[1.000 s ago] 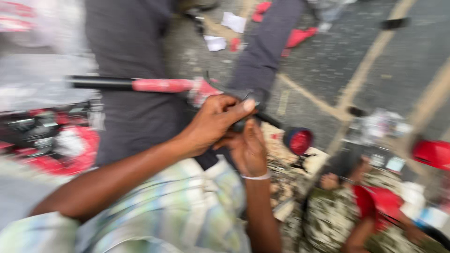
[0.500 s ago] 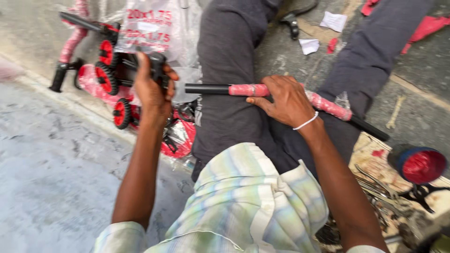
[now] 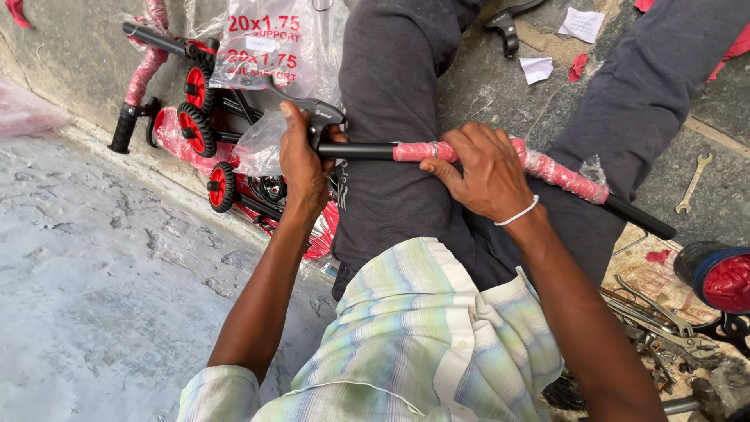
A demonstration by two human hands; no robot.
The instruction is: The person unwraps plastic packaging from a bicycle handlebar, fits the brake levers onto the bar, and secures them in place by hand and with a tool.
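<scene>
Black metal handlebar tube [image 3: 367,151], partly wrapped in red padding under clear plastic film, lies across the seated person's lap in dark grey trousers [image 3: 394,86]. Left hand [image 3: 301,168] wraps the tube's left end, its grip closed around a black brake lever [image 3: 312,105] seated there. Right hand [image 3: 488,172], a white band at the wrist, clamps its grip over the padded middle of the tube. As far as can be judged, the lever is already on the bar; whether it is tightened cannot be told, and the wrapping is not yet removed. Left of the tube, red and black small wheels [image 3: 205,117] sit in clear plastic bags on the stone floor [image 3: 94,258]. Right of the tube lie a silver open-ended spanner [image 3: 694,184] and a red-topped round tin [image 3: 719,275].
</scene>
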